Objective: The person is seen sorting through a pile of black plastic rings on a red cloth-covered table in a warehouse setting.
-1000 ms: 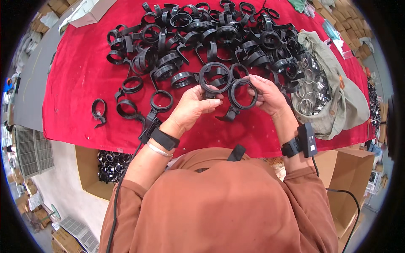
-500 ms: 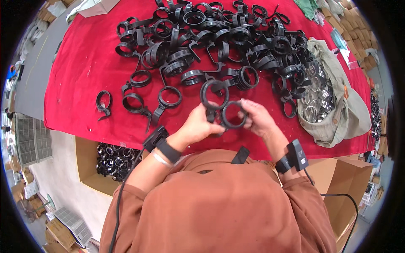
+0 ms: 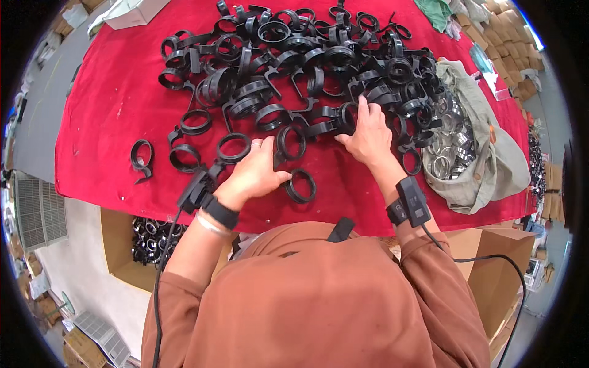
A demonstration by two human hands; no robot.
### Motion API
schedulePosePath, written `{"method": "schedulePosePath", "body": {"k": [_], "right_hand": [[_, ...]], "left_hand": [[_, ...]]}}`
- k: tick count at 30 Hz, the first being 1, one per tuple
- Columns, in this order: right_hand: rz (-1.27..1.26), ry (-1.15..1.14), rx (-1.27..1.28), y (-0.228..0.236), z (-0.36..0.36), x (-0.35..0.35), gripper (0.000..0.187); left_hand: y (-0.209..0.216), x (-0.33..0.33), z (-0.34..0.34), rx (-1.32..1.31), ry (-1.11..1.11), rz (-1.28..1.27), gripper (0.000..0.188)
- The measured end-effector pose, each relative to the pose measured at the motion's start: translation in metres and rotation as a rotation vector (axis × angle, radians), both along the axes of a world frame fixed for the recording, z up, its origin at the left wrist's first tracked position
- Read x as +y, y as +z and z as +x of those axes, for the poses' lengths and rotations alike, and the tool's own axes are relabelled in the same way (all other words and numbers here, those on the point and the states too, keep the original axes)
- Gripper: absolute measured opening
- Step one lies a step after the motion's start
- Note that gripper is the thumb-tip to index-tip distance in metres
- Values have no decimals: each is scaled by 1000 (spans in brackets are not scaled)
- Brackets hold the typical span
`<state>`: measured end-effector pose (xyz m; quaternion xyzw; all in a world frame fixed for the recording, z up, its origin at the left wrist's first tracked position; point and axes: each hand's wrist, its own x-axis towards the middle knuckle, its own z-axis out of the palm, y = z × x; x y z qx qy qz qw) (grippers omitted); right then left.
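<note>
Both black rings that sat between the two hands half a second ago now lie beside the left hand (image 3: 253, 175) alone, while the right hand (image 3: 372, 140) has moved up to the near edge of the pile of black rings (image 3: 294, 43). At the left, the upper ring (image 3: 281, 143) stands just past the fingers and the lower ring (image 3: 293, 197) meets the thumb tip; whether the fingers grip either one, I cannot tell. On the right, thumb and fingers are spread wide about a third ring (image 3: 342, 116), with no grip on it visible. A cloth bag (image 3: 491, 172) of shiny metal rings (image 3: 454, 138) rests on the red-covered table (image 3: 104, 141), farther right. My judgement: the step in hand is reaching for another black ring, and the next move calls for narrowing the right fingers around it without knocking its neighbours.
</note>
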<state>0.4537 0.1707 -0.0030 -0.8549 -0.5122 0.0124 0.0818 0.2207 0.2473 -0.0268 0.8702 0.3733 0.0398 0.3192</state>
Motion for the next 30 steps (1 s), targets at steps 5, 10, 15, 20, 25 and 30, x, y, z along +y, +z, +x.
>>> {"method": "schedulePosePath", "body": {"k": [5,10,15,20,25,30], "right_hand": [[238,130,-79,-34,14,-25,52],[402,244,46,-34,14,-27,22],[587,231,105,-22,23,-53,22],[460,168,154,-30,43,-105,25],[335,305,225,-41,35,-109,25],[303,338,239,-45,28,-102,20]], "left_hand": [[48,-9,22,267,-49,148,68],[26,17,69,-270,-152,445,57],[16,33,99,-171,-180,228,70],[11,32,111,-28,-261,126,63],[-6,31,126,-97,-112,-121,36],[-17,29,123,-327,-28,-491,20]]}}
